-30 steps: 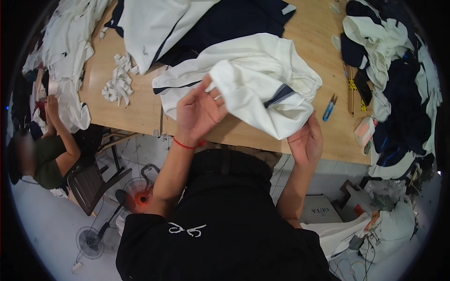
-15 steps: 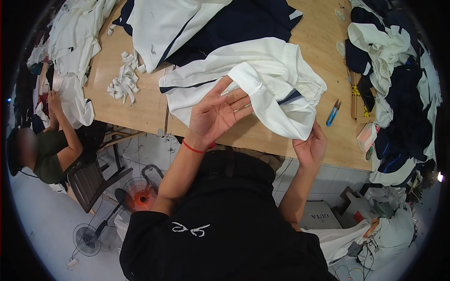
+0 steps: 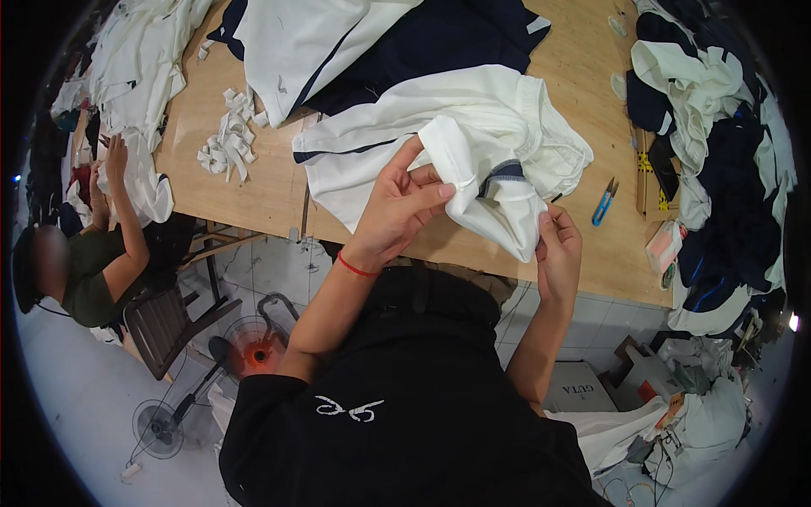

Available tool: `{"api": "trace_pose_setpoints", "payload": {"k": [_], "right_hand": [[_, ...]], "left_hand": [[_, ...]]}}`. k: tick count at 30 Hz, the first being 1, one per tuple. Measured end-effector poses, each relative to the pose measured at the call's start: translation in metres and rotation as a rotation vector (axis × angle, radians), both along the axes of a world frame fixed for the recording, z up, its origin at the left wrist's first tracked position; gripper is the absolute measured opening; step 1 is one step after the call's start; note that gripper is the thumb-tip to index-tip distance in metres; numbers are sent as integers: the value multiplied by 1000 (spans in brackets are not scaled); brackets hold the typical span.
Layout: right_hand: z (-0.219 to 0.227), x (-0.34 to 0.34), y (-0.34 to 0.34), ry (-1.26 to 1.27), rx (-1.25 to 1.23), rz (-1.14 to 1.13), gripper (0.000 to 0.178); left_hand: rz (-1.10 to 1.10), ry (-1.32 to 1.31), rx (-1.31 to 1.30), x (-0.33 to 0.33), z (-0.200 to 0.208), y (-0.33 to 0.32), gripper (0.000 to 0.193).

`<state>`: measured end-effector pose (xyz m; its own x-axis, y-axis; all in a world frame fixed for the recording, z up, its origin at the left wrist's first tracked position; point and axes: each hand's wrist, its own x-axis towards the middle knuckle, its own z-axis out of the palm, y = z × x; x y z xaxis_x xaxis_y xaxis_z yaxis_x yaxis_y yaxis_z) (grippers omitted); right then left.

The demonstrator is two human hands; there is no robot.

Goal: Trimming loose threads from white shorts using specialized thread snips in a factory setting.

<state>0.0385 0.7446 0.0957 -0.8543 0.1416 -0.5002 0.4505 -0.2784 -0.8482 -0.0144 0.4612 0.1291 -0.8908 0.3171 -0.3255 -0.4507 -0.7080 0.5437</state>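
White pants (image 3: 380, 114) with a gathered elastic waistband and a navy side stripe lie on the wooden table in front of me. One leg end is lifted toward me and folded, showing a navy strip and its seam inside. My left hand (image 3: 403, 209), with a red cord at the wrist, pinches the leg's hem edge between thumb and fingers. On the other side of that opening, my right hand (image 3: 558, 249) grips the cloth with its fingertips. Blue-handled thread snips (image 3: 604, 203) lie on the table to the right of my right hand.
White and navy garments (image 3: 439, 42) spread across the table's far side. A heap of white fabric strips (image 3: 228, 139) lies left. Piled clothes (image 3: 731, 194) line the right edge. At far left, a co-worker (image 3: 93, 270) handles white cloth beside a chair (image 3: 165, 325) and fans (image 3: 158, 429).
My left hand has turned, its thumb now closing over the hem. My right hand has risen to the cloth's edge, and the leg opening shows more of its navy inside.
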Motion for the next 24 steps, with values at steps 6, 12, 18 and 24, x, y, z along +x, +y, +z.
{"api": "trace_pose_setpoints", "payload": {"k": [6, 12, 18, 24], "right_hand": [[5, -6, -17, 89, 266, 123, 29], [13, -13, -19, 118, 351, 212, 32], [18, -17, -24, 119, 325, 248, 29], [-11, -19, -33, 118, 368, 263, 28]], "left_hand": [[-27, 46, -81, 0, 2, -4, 78], [-41, 136, -253, -2, 10, -6, 85], [-5, 113, -323, -2, 6, -5, 81], [74, 46, -449, -4, -2, -26, 65]]}}
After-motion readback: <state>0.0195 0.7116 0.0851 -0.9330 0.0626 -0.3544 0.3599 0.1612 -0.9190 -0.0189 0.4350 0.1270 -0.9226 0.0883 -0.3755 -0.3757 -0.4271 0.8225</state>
